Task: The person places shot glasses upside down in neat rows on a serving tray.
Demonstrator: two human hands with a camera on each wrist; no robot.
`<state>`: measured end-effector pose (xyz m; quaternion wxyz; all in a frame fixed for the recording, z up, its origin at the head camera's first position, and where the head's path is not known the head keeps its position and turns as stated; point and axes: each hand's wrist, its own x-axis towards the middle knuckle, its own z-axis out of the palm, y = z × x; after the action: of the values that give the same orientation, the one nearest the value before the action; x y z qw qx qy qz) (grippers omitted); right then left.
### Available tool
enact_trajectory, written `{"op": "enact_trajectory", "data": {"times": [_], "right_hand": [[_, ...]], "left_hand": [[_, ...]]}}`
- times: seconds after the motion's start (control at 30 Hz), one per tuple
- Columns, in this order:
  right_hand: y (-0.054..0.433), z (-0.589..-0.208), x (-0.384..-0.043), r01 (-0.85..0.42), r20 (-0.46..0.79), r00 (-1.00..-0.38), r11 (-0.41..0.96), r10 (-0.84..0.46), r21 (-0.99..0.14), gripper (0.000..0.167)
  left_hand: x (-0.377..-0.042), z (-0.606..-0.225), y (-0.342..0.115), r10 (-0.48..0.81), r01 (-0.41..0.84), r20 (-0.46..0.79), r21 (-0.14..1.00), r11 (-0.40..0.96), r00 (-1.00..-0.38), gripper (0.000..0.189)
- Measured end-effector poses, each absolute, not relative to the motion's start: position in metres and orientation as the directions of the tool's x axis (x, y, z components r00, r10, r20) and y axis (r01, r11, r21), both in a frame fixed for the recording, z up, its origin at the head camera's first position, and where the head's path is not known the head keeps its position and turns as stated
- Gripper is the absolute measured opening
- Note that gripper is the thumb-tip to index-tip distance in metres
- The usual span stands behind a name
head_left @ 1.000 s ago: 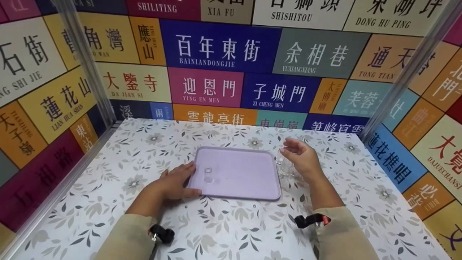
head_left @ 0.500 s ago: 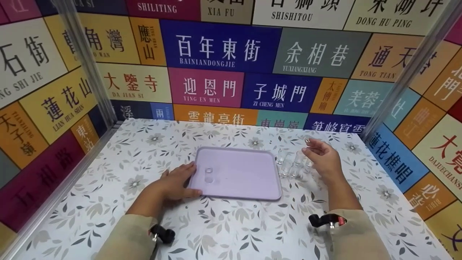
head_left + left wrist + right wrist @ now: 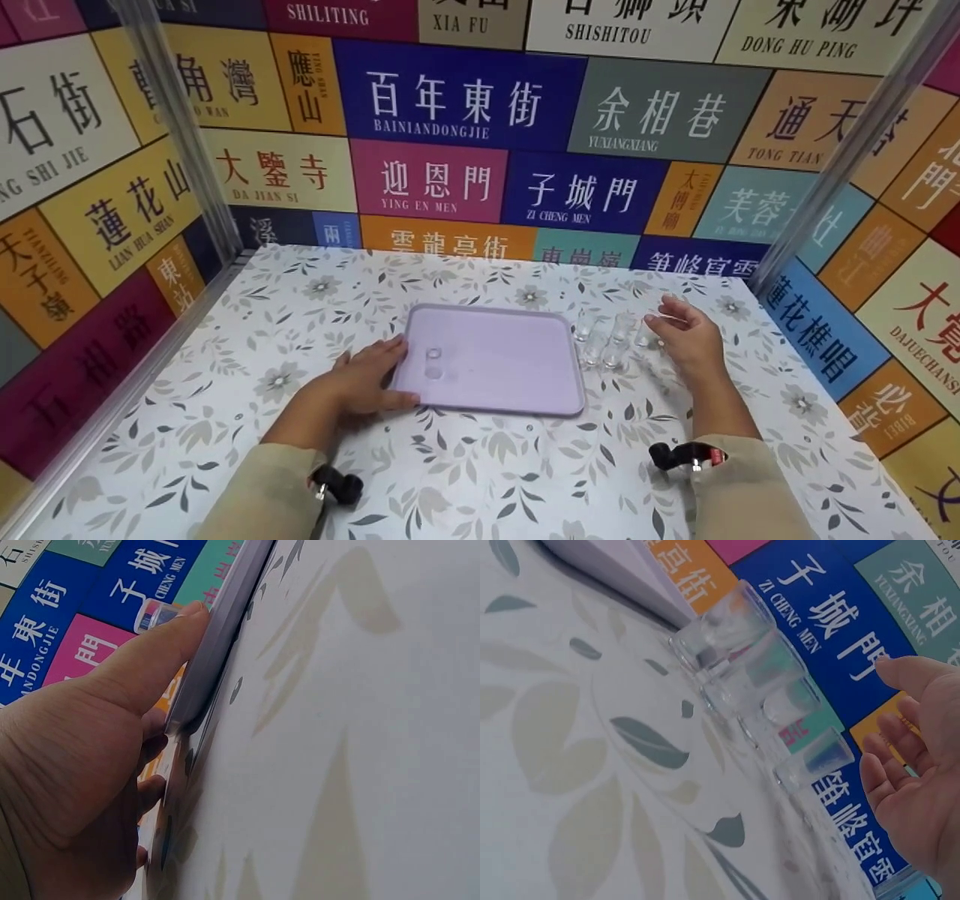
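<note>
My left hand [image 3: 367,381] rests at the left edge of a light purple tray [image 3: 502,360], its thumb on the rim near the front corner. The left wrist view shows that thumb [image 3: 161,652] lying along the tray's edge. One small clear glass [image 3: 433,365] stands upright on the tray's left part. Just right of the tray, several similar small clear glasses [image 3: 613,355] stand close together on the table. My right hand [image 3: 691,341] is beside the rightmost glass [image 3: 643,334], fingers loosely bent and holding nothing. In the right wrist view a gap separates it from the nearest glass [image 3: 814,759].
A white cloth with grey leaf and flower patterns covers the table [image 3: 480,472]. Colourful walls with printed place-name signs [image 3: 457,94] enclose its back and sides. Clear corner posts [image 3: 821,157] stand at the back corners.
My right hand has moved right, away from the tray and past the glasses, uncovering the group. The left hand, tray and the glass on it have stayed put.
</note>
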<state>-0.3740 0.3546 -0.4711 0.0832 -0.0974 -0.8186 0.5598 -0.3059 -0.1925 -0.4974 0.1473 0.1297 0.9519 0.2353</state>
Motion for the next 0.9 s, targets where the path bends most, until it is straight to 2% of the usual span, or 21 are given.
{"op": "enact_trajectory", "data": {"times": [0.43,0.63,0.9], "right_hand": [[0.365,-0.493,-0.38,0.127,-0.054,-0.979,0.385,0.195,-0.914,0.079],[0.363,-0.504,-0.382,0.15,-0.096,-0.984,0.405,0.151,-0.902,0.075],[0.362,-0.51,-0.387,0.14,-0.076,-0.989,0.642,0.127,-0.754,0.067]], "left_hand": [[-0.306,-0.497,-0.192,0.314,0.175,-0.218,0.49,0.854,-0.924,0.115],[-0.306,-0.497,-0.191,0.319,0.184,-0.212,0.485,0.855,-0.924,0.114],[-0.307,-0.498,-0.193,0.317,0.183,-0.217,0.477,0.86,-0.923,0.116]]}}
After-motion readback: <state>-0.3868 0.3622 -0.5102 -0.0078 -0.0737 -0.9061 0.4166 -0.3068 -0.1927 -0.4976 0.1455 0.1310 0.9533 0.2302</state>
